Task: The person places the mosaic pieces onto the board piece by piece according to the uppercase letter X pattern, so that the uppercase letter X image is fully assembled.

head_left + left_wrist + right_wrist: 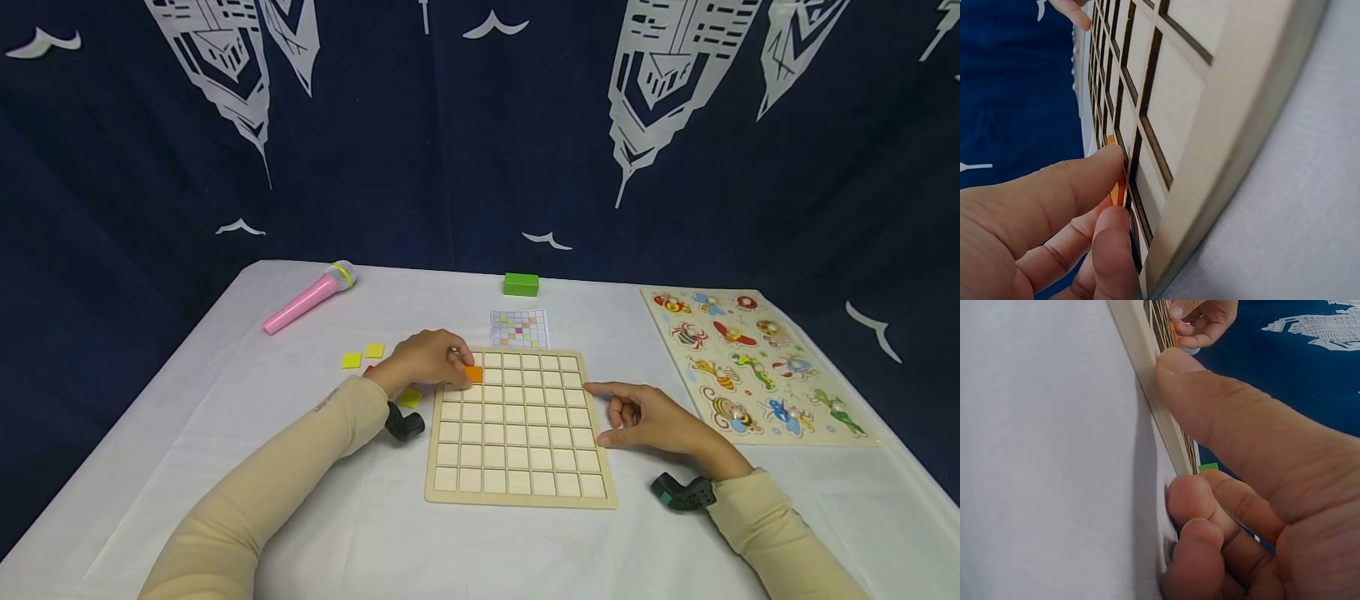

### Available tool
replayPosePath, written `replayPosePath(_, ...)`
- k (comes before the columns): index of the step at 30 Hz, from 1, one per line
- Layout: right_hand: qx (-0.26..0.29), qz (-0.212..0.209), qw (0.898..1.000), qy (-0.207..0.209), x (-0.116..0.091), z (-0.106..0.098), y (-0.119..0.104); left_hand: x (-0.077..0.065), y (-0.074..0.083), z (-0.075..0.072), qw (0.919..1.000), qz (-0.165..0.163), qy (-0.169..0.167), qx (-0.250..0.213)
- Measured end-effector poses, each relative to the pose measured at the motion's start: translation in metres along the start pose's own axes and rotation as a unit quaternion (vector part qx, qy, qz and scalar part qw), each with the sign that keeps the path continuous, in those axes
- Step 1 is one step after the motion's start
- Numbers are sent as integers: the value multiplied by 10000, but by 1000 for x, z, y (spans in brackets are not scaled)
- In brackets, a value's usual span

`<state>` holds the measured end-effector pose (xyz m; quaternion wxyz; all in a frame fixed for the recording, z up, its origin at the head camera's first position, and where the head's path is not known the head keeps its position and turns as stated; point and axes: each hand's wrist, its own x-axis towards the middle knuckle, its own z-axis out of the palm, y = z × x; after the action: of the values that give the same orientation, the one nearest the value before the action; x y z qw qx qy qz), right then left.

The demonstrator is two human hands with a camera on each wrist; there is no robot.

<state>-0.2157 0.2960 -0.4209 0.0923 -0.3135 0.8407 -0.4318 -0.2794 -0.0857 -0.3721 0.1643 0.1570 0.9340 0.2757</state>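
Observation:
A light wooden grid board [521, 502] lies flat on the table between the hands. My left hand [429, 357] reaches over its upper left part and pinches a thin orange square tile [474, 373] between thumb and fingers. In the left wrist view the orange tile [1116, 195] stands at the grid's surface, partly covered by the thumb; whether it is seated in a cell I cannot tell. Against the board's right edge rests my right hand [656, 419], index finger extended, thumb touching the rim. Several yellow tiles [352, 360] and a partly hidden red one [369, 368] lie near the left wrist.
Behind the board lies a small printed sheet with a coloured grid [519, 329], and beyond it a green block [521, 285]. A pink toy microphone [307, 302] is at the back left. At right lies a puzzle board with insect pictures [750, 358].

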Motion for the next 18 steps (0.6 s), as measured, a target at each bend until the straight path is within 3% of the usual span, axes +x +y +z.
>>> replayPosePath(8,89,-54,9999,16,-1,0,-4,-5,-3,0,10000,-15,47,71)
replayPosePath(14,118,-41,9999,7,-1,-1,-5,-18,-11,-3,9995,119,227,173)
replayPosePath(18,108,-5,9999,8,-1,-1,-5,-29,-17,-7,9989,204,423,-44)
